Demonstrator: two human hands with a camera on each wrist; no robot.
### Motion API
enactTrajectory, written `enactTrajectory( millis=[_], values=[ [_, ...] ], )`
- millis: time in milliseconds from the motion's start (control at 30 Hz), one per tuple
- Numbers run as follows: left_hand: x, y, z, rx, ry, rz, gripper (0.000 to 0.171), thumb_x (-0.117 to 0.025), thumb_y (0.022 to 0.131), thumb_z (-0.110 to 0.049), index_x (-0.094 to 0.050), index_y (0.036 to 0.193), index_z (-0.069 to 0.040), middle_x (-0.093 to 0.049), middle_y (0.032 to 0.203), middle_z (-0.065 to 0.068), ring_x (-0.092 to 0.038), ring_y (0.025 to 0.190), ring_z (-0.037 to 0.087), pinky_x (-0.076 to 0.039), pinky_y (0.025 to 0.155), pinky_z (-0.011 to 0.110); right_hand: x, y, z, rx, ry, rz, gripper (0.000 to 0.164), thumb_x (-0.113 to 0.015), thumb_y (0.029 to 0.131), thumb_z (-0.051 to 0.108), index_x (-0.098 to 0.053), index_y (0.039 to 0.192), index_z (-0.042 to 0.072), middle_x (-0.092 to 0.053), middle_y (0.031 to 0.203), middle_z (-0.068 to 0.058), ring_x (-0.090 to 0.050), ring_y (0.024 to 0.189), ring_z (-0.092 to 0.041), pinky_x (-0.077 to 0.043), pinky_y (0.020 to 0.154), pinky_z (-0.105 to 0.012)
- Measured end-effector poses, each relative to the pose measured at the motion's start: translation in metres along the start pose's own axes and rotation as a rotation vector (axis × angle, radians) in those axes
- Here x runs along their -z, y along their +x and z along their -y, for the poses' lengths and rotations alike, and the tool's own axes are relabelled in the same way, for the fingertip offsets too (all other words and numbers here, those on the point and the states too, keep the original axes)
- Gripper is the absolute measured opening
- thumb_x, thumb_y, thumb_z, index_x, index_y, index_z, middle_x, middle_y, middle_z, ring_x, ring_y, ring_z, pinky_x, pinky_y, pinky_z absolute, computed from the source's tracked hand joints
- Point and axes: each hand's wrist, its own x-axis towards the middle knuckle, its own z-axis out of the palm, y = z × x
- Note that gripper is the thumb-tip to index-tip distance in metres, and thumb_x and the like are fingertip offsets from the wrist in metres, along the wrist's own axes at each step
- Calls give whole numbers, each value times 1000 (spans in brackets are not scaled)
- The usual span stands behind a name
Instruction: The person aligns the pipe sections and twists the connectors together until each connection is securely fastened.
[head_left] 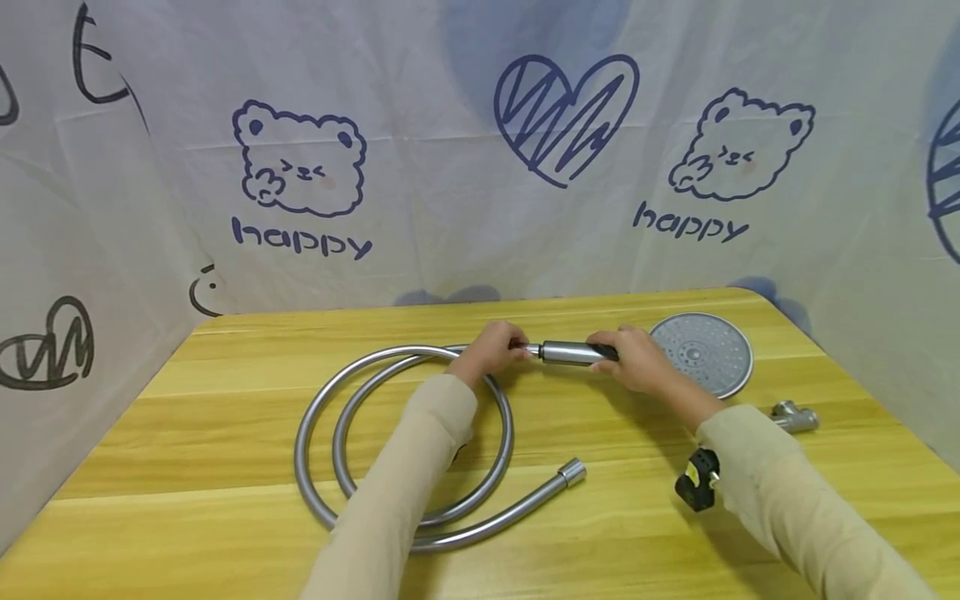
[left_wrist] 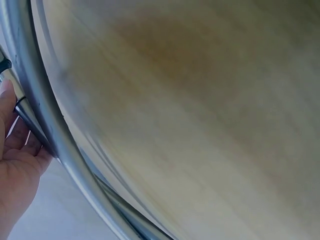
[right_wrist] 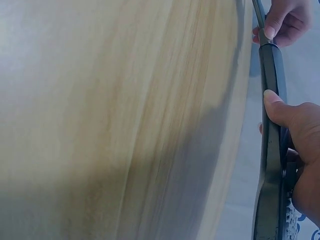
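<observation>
silver-grey hose (head_left: 302, 442), apparently grey shower head (head_left: 708, 358), yellow wood-grained table (head_left: 187, 467), cream sleeves (head_left: 405, 475)

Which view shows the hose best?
The head view: the hose shows its loops and loose end, though the left sleeve covers part. The left wrist shows only close, curved lengths; right wrist, a short piece by the left hand.
</observation>
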Motion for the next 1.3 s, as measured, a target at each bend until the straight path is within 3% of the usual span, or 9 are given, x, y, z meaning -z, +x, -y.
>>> enactTrajectory(
  millis=[200, 333, 533, 633, 700, 800, 1033, 1167, 1300],
  values=[
    [-5, 2, 6, 1, -14, -10, 35, -61, 72, -64, -66, 85, -32, -62, 79, -16, -56, 72, 2, -48, 65, 20, 0, 0, 0, 9, 6, -11, 35, -73, 79, 16, -65, 110, 2, -67, 95, -17, -53, 73, -24, -43, 63, -38],
    [17, -14, -23, 7, -8, -26, 35, -63, 74, -60, -67, 85, -27, -63, 78, -14, -55, 71, 2, -47, 63, 18, 1, 0, 0, 18, 8, -16, 34, -73, 79, 15, -65, 110, 2, -67, 94, -17, -53, 73, -23, -44, 64, -38],
    [56, -42, -83, 50, 28, -27, 22, -71, 81, -32, -69, 89, -11, -67, 82, -1, -57, 73, 11, -48, 66, 23, 1, 1, 2, 28, -9, -13, 36, -72, 80, 14, -65, 112, 3, -68, 95, -16, -51, 71, -21, -41, 61, -35],
    [62, -46, -88, 38, 14, -25, 28, -68, 81, -39, -68, 87, -12, -66, 79, -2, -56, 72, 9, -47, 66, 22, 2, 1, 3, 17, -8, -10, 36, -71, 80, 14, -65, 113, 3, -67, 94, -16, -49, 70, -21, -40, 61, -33],
    [56, -41, -74, -11, -15, -42, 35, -66, 78, -52, -67, 82, -17, -63, 74, -7, -53, 68, 5, -45, 62, 18, 2, 1, 3, 10, -7, -9, 36, -72, 80, 14, -65, 114, 3, -67, 93, -16, -49, 70, -21, -39, 61, -33],
    [66, -47, -86, -12, -41, -20, 39, -64, 76, -56, -67, 81, -18, -62, 74, -8, -52, 68, 5, -44, 62, 18, 2, 1, 3, 4, -6, -6, 37, -72, 79, 14, -65, 114, 3, -67, 93, -16, -49, 70, -21, -39, 60, -33],
    [134, -93, -188, 166, -67, 63, 19, -71, 81, -19, -66, 86, -1, -66, 83, 9, -54, 74, 15, -48, 69, 25, 1, 0, 3, 16, -2, -4, 36, -72, 79, 15, -65, 112, 2, -67, 94, -17, -50, 70, -21, -40, 61, -33],
    [144, -106, -208, 153, -27, 31, 17, -71, 81, -15, -64, 84, 1, -64, 81, 10, -50, 71, 12, -45, 67, 21, 1, 0, 3, 15, -3, -2, 36, -72, 79, 16, -66, 112, 3, -67, 94, -17, -50, 70, -21, -41, 61, -34],
    [144, -107, -210, 133, -23, 12, 19, -71, 80, -16, -64, 84, 1, -63, 81, 10, -47, 70, 11, -41, 64, 19, 1, 0, 3, 12, -1, 7, 36, -72, 80, 16, -65, 112, 3, -68, 95, -17, -50, 71, -21, -41, 62, -34]
  ],
)
